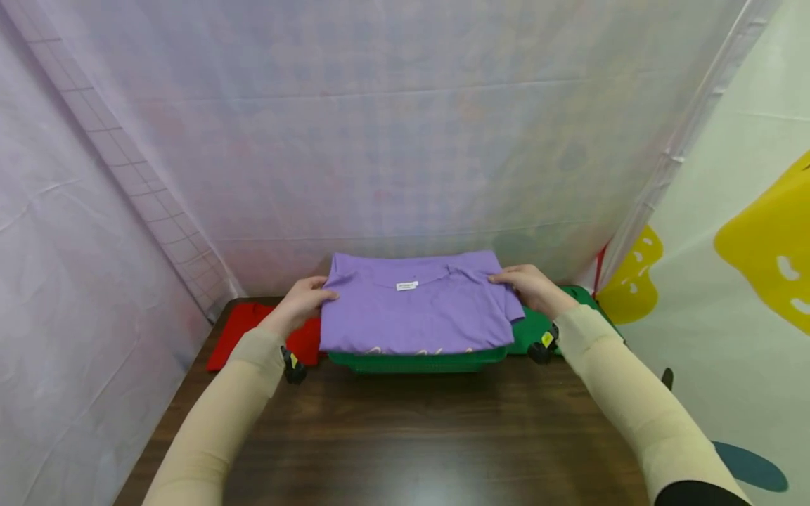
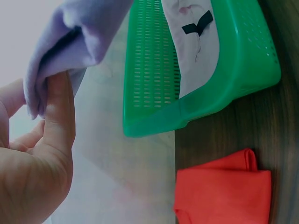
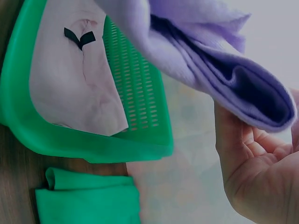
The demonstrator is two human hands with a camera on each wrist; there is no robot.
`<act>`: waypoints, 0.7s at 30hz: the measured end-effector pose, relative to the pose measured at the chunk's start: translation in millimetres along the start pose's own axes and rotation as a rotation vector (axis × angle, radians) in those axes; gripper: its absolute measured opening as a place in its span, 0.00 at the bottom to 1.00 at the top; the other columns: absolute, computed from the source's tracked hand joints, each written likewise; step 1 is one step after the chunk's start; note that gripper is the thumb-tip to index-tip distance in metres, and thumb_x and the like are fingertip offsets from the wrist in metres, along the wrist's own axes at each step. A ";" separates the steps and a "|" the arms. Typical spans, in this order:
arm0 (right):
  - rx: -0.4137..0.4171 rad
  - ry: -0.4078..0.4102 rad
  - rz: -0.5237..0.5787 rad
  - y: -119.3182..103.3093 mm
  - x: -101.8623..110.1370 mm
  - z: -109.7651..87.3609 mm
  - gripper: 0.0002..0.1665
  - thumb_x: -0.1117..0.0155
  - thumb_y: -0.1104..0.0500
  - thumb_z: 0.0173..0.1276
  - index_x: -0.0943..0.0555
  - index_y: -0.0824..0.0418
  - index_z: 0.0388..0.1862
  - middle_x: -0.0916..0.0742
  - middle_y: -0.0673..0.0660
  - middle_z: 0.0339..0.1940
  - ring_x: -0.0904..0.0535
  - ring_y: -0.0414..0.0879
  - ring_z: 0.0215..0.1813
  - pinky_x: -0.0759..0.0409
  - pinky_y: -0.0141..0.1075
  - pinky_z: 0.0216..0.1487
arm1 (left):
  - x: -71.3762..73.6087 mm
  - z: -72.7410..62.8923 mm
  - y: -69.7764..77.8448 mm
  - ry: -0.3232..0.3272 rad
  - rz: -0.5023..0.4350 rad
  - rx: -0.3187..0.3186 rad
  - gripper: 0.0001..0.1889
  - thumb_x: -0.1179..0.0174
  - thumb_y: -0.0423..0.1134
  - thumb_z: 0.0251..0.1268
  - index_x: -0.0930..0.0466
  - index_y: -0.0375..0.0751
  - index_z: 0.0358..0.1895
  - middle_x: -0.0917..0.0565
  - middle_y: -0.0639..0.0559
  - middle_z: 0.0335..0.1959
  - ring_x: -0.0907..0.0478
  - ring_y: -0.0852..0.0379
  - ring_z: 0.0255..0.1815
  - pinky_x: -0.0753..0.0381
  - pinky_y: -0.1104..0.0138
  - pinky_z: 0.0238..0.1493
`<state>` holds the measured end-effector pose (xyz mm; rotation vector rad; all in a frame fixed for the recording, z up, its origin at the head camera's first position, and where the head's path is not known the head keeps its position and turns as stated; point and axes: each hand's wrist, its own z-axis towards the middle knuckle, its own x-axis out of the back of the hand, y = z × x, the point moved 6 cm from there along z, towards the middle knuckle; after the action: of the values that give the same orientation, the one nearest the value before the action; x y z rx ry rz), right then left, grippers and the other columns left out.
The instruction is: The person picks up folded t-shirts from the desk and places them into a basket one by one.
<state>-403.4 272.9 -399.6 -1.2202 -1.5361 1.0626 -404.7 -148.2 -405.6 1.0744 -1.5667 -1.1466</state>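
A folded purple T-shirt point(image 1: 418, 313) with a white neck label point(image 1: 407, 285) is held up above a green plastic basket point(image 1: 418, 362). My left hand point(image 1: 304, 302) pinches its left edge, thumb on top and fingers beneath. On the opposite edge, my right hand point(image 1: 528, 287) grips the cloth the same way. Both wrist views show the shirt raised over the basket rim. Inside the basket lies a folded pale pink garment point(image 2: 198, 51) with a black bow, hidden from the head view by the purple shirt.
To the basket's left a folded red garment point(image 1: 243, 334) lies on the dark wooden table point(image 1: 405, 429). A folded green garment point(image 1: 531, 330) is at its right. White curtain point(image 1: 405, 140) hangs behind the table, and a printed sheet point(image 1: 728, 295) hangs at the right.
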 end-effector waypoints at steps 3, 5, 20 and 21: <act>-0.007 0.009 0.004 0.0 1.0 2.6 0.14 0.35 0.62 0.66 0.23 0.71 0.45 0.18 0.51 0.35 0.21 0.40 0.33 0.20 0.32 0.36 | -0.6 3.2 0.3 0.004 0.006 0.000 0.31 0.43 0.30 0.67 0.42 0.27 0.71 0.32 0.33 0.66 0.28 0.41 0.60 0.26 0.52 0.59; -0.010 0.012 0.000 0.8 1.4 4.5 0.17 0.35 0.62 0.66 0.24 0.73 0.48 0.18 0.51 0.34 0.21 0.40 0.33 0.20 0.32 0.36 | -0.8 5.8 -0.1 0.006 0.009 -0.004 0.31 0.43 0.30 0.67 0.42 0.26 0.70 0.32 0.32 0.66 0.28 0.42 0.59 0.26 0.53 0.58; -0.014 0.022 -0.030 4.7 -7.5 18.5 0.08 0.36 0.63 0.67 0.21 0.69 0.40 0.17 0.51 0.30 0.21 0.39 0.30 0.20 0.32 0.33 | -3.0 20.0 -6.6 0.032 0.046 0.011 0.29 0.43 0.28 0.63 0.37 0.25 0.67 0.28 0.32 0.61 0.23 0.47 0.50 0.20 0.57 0.51; -0.018 0.028 -0.027 5.3 -7.6 19.1 0.09 0.36 0.64 0.67 0.21 0.69 0.41 0.17 0.51 0.29 0.21 0.39 0.30 0.20 0.32 0.33 | -3.8 20.9 -7.2 0.031 0.048 0.010 0.29 0.43 0.28 0.63 0.37 0.25 0.67 0.28 0.32 0.61 0.23 0.47 0.49 0.20 0.57 0.51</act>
<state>-419.6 264.3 -410.4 -1.2184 -1.5392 1.0124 -423.0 -141.8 -416.9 1.0507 -1.5680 -1.0862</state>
